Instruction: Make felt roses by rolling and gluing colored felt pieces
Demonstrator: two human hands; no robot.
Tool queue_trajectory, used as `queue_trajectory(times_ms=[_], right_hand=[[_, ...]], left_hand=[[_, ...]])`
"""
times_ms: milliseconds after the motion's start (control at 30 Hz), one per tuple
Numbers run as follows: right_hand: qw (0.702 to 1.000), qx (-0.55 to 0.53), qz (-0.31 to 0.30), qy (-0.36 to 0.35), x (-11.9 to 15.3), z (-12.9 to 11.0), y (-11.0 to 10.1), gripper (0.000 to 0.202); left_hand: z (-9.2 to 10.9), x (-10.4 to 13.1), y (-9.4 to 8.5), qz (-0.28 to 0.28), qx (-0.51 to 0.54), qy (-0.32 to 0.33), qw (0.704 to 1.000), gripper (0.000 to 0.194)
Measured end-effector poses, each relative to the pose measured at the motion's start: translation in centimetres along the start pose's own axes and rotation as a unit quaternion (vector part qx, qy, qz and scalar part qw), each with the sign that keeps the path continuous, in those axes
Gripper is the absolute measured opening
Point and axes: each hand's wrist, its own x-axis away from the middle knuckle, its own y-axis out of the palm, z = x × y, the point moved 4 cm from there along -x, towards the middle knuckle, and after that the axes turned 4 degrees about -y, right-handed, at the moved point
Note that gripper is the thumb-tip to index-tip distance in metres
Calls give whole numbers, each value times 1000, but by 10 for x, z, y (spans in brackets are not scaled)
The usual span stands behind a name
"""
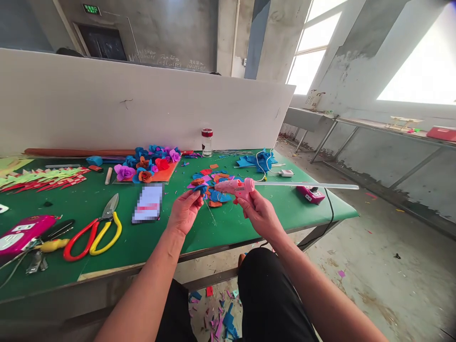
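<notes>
My right hand [260, 211] is wrapped round the grip of a pink glue gun [238, 186]. A long clear glue stick [306, 185] juts from the gun's back end to the right. Between the fingertips of my left hand [185, 211] is a blue paper flower [200, 189], its far side partly hidden by the fingers. The gun's nozzle points left, close to the flower; whether they touch I cannot tell. Beneath both hands lie loose paper petals [215, 204] in blue, orange, purple and red. A thin pale strand hangs below the flower.
Finished paper flowers [156, 159] lie on an orange sheet at the left, behind a phone [147, 203]. Scissors [98, 228] and a magenta power strip [24, 232] are at the near left. A glass jar [207, 142] stands before a white board [142, 104]. A cord [331, 206] hangs over the right edge.
</notes>
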Motion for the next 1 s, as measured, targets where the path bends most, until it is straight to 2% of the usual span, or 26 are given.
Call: queue_trajectory(times_ms=[100, 267, 1000], right_hand=[[999, 45, -17, -22, 1, -4, 4, 31], [994, 99, -7, -46, 2, -10, 6, 34], [983, 161, 7, -85, 0, -16, 9, 25]], left_hand=[[1, 1, 1, -1, -1, 8, 1000, 23], [2, 2, 3, -4, -9, 1, 1000, 23], [4, 4, 4, -4, -10, -2, 1000, 26]])
